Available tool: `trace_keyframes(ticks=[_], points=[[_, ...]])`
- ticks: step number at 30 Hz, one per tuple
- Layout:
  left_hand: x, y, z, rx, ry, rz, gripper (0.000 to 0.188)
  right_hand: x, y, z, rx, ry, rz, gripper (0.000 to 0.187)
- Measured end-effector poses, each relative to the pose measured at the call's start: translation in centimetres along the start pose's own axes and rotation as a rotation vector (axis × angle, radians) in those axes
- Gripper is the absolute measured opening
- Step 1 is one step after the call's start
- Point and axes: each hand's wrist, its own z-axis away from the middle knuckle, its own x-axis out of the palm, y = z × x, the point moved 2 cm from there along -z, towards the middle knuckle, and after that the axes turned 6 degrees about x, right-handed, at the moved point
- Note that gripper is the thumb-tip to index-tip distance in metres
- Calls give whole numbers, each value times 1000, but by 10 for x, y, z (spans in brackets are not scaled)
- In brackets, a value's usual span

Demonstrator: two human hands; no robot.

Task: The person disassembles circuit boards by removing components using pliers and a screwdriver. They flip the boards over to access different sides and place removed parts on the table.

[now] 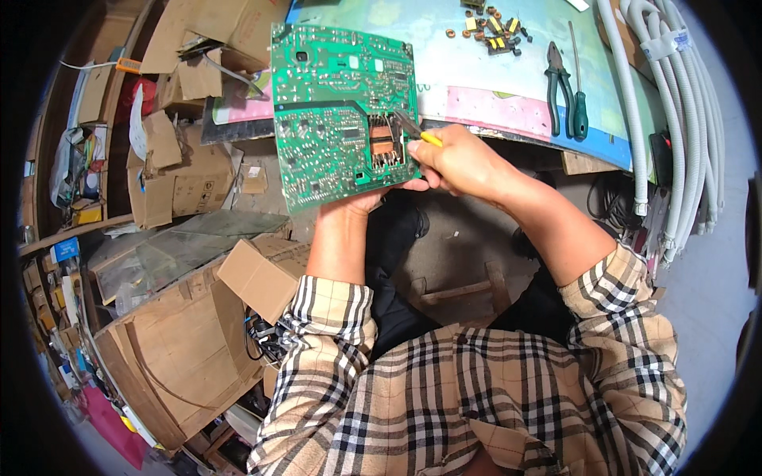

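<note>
A large green circuit board [321, 139] is tilted up in front of me, its soldered side facing me. My left hand [363, 200] grips it from beneath; most of those fingers are hidden behind the board. In the board's right half, copper windings [382, 140] show through a rectangular opening. My right hand [452, 159] is closed around a yellow-handled hand tool [429, 139] with a narrow metal tip; its exact kind is unclear. That tip lies against the board by the upper right of the opening.
On the table [508, 119] lie pliers [559, 89], a green-handled screwdriver [580, 115] and a pile of small coils and parts [496, 33]. Grey corrugated conduit [671, 103] hangs over its right edge. Cardboard boxes [178, 170] crowd the left, and a wooden stool [460, 292] stands below.
</note>
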Motion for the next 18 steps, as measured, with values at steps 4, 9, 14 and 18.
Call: trace_keyframes(ticks=[4,9,14,18], points=[[-17,4,-3,-171,-39,28,84,-20,4,1,-166,311,556,37],[-19,1,0,-197,4,89,80,-16,-3,7,-314,442,737,33],[-22,-2,1,-212,47,110,78,-13,-6,13,-311,428,818,24],[-11,-5,3,-165,92,-26,73,-14,4,9,-342,505,886,18]])
